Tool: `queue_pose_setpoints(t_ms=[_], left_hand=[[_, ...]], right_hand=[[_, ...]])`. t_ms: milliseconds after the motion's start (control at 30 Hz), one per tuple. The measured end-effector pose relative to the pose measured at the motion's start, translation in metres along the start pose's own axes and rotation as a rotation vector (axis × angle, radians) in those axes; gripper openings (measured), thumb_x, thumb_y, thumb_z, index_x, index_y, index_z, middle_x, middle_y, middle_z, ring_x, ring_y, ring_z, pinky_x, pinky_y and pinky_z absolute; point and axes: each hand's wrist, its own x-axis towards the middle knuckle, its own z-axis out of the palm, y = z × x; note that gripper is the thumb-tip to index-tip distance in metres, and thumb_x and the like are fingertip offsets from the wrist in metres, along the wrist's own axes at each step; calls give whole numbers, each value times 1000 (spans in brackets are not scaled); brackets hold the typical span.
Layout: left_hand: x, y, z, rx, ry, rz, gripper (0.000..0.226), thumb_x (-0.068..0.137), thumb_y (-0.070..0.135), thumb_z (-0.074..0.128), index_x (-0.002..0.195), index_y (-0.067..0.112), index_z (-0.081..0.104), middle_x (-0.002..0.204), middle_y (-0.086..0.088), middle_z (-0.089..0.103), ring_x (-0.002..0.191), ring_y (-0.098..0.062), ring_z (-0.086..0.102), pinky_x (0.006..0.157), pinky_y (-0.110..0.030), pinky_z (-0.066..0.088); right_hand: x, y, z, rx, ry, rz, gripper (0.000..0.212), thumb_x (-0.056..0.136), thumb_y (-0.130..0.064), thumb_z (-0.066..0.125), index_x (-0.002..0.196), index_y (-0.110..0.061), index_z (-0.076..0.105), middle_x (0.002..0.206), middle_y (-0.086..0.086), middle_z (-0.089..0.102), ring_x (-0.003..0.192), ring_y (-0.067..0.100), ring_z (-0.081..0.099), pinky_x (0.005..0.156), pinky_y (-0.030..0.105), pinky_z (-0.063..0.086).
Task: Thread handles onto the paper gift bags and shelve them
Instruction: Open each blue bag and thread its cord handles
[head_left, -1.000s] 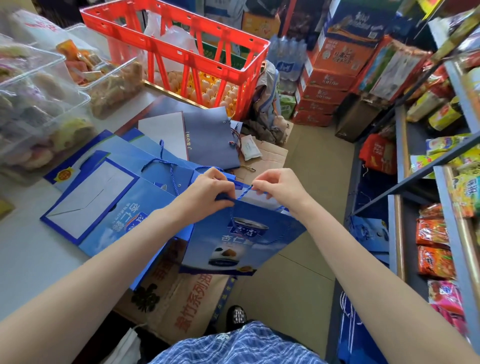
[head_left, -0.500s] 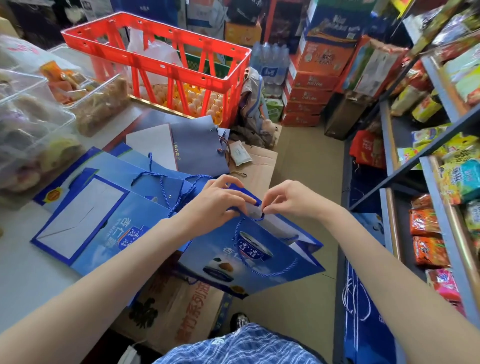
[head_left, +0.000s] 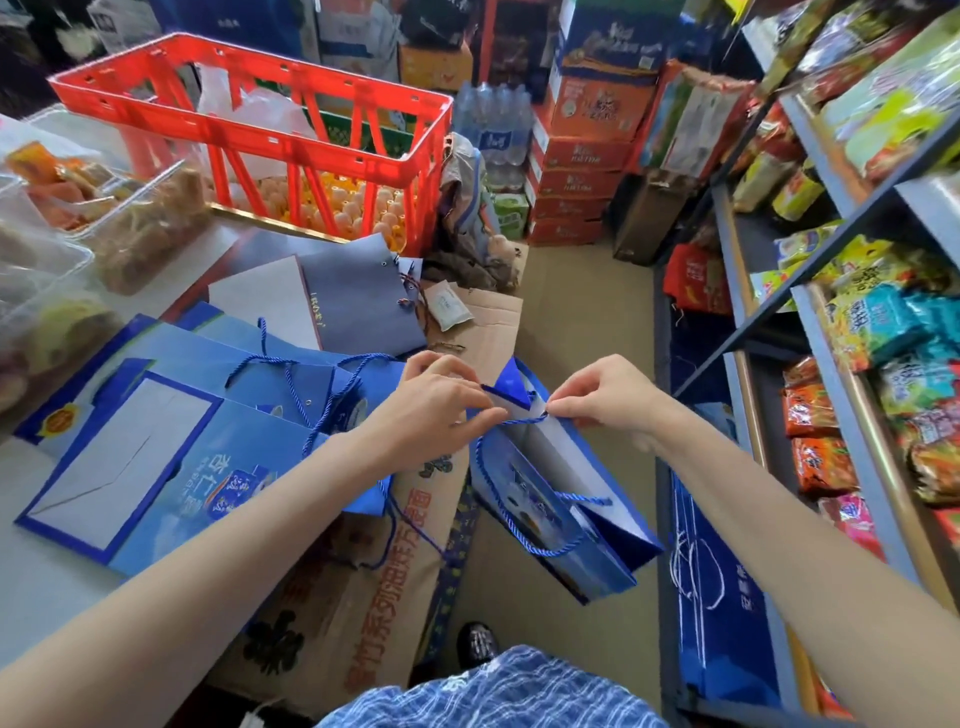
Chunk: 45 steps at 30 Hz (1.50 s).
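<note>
The snack trays (head_left: 47, 249) are cut off at the left edge, their contents blurred beyond telling.

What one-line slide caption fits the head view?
Both hands, left hand and right hand, pinch a blue cord handle at an open blue gift bag's rim.

Flat gift bags (head_left: 171, 447) on counter (head_left: 31, 587) at frame left; crate (head_left: 249, 135) behind them; shelves (head_left: 810, 332) at right.
</note>
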Motion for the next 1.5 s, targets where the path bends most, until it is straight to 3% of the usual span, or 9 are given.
queue_pose_setpoints(t_ms=[133, 300, 533, 700, 833, 967, 1100, 1233, 1500], left_hand=[[-10, 2, 7, -1, 82, -252, 18, 82, 41, 66, 83, 22, 67, 102, 11, 63, 120, -10, 39, 98, -29, 12], [-27, -2, -4, 39, 160, -340, 4, 80, 25, 69, 83, 26, 72, 126, 13, 55, 126, -18, 33, 102, -33, 12], [-48, -19, -2, 241, -125, -473, 38, 92, 11, 44, 111, 37, 65, 147, 13, 27, 137, -22, 11, 109, -37, 2], [-48, -31, 1, 7, -122, -725, 31, 91, 15, 46, 108, 30, 67, 131, 6, 42, 125, -26, 26, 103, -36, 19], [-39, -33, 3, -501, 97, -975, 18, 79, 31, 59, 63, 30, 68, 97, -18, 63, 114, -39, 46, 93, -40, 39], [-42, -29, 0, -587, 125, -902, 15, 82, 24, 68, 79, 10, 74, 78, -5, 66, 79, -13, 57, 70, -25, 40], [-46, -32, 0, -495, 119, -869, 10, 79, 22, 71, 76, 13, 72, 65, 4, 59, 67, -9, 52, 64, -24, 39], [-50, -44, -4, -460, 178, -858, 9, 80, 17, 68, 75, 10, 69, 68, -2, 65, 71, -15, 64, 73, -28, 49], [-56, -52, -4, -473, 176, -724, 10, 82, 10, 65, 74, 13, 61, 60, 5, 62, 46, 3, 53, 54, -14, 41]], right_hand=[[4, -3, 36, 47, 88, -7, 10, 76, -3, 73, 70, -10, 71, 66, 5, 67, 59, 14, 62, 65, 27, 56], [5, -13, 68, 285, 91, 26, 15, 77, 1, 72, 66, -8, 68, 68, 10, 66, 60, 20, 65, 73, 33, 58], [8, -20, 108, 356, -71, 98, 10, 80, 1, 69, 72, -3, 66, 70, 9, 64, 59, 18, 64, 76, 30, 58], [5, -18, 125, 349, -178, 98, 7, 82, -2, 68, 75, -4, 68, 68, 7, 64, 61, 15, 63, 85, 35, 55], [7, -20, 132, 331, -192, 85, 10, 86, -8, 65, 77, -5, 67, 73, 5, 66, 67, 16, 65, 86, 34, 55], [7, -16, 138, 223, -213, 39, 16, 90, -17, 61, 76, -13, 64, 73, 1, 66, 68, 13, 66, 88, 38, 55], [7, -21, 140, 177, -274, -3, 15, 90, -18, 61, 75, -15, 63, 75, 2, 64, 70, 12, 61, 80, 32, 55], [14, -28, 127, -102, -112, -124, 17, 87, -25, 64, 74, -15, 64, 76, 1, 62, 69, 10, 53, 64, 25, 42], [24, -30, 133, -392, 139, -512, 11, 88, -16, 63, 85, -5, 64, 101, 4, 53, 98, 16, 44, 78, 18, 32]])
